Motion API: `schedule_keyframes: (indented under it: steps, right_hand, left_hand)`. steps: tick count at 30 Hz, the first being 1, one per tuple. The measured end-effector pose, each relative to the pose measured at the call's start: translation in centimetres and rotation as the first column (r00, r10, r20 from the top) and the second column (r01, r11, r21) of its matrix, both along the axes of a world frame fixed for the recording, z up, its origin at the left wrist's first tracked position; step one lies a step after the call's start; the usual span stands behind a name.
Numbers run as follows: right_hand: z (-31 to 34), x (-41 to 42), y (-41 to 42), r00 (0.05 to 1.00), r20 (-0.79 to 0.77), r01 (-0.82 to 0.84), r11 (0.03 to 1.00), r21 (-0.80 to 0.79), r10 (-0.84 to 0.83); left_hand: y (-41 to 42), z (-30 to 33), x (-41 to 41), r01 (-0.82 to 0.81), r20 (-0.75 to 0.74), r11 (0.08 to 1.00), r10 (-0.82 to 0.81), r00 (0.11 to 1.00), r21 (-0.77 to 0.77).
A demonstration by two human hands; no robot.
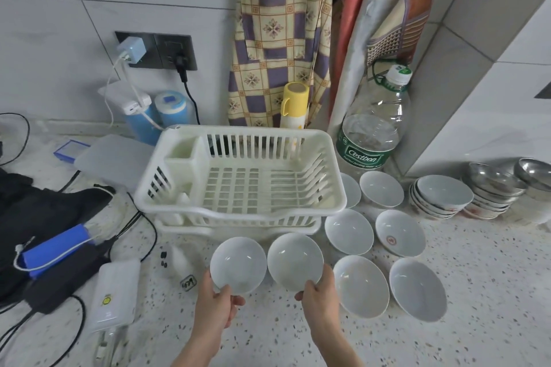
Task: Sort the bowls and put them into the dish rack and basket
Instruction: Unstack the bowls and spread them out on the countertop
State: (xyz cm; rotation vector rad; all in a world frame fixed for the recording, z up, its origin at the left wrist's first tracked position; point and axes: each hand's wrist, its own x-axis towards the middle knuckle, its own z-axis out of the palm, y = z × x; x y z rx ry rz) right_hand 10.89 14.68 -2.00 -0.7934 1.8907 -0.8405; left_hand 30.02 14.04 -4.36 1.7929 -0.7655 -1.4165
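Observation:
My left hand [215, 304] pinches the near rim of a white bowl [238, 264], and my right hand [320, 296] pinches the rim of a second white bowl [294, 261]. Both bowls are held side by side just in front of the white plastic dish rack [238, 211], which stands empty on its drip tray. Several more white bowls lie on the counter to the right, among them one [348, 231] and one with a red mark [399, 232]. A stack of white patterned bowls [441, 197] and a stack of steel bowls [498, 182] sit at the far right.
A large water bottle [372, 128] and a yellow cup [294, 104] stand behind the rack. Power banks [114, 295], cables and a black bag [44, 205] crowd the counter's left side. Hanging cloths [280, 39] cover the wall corner.

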Motion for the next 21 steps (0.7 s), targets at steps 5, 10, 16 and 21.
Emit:
schedule_keyframes:
  steps: [5, 10, 16, 21]
  right_hand:
    - [-0.2, 0.2, -0.3, 1.000, -0.019, 0.016, 0.999, -0.044, -0.017]
    - [-0.4, 0.1, -0.2, 1.000, -0.010, 0.018, 0.999, -0.041, -0.019]
    - [-0.1, -0.2, -0.4, 1.000, 0.015, 0.009, 1.000, -0.012, -0.009]
    - [0.3, -0.4, -0.4, 0.998, 0.066, -0.005, 1.000, 0.008, 0.004]
  left_hand:
    - [0.1, 0.0, 0.0, 0.007, -0.008, 1.000, -0.007, 1.000, -0.005]
    - [-0.2, 0.1, 0.0, 0.011, -0.016, 1.000, -0.011, 1.000, -0.020]
    - [-1.1, 0.3, -0.2, 0.001, -0.022, 1.000, -0.002, 1.000, -0.026]
    - [-1.2, 0.4, -0.2, 0.005, -0.020, 1.000, -0.006, 1.000, -0.027]
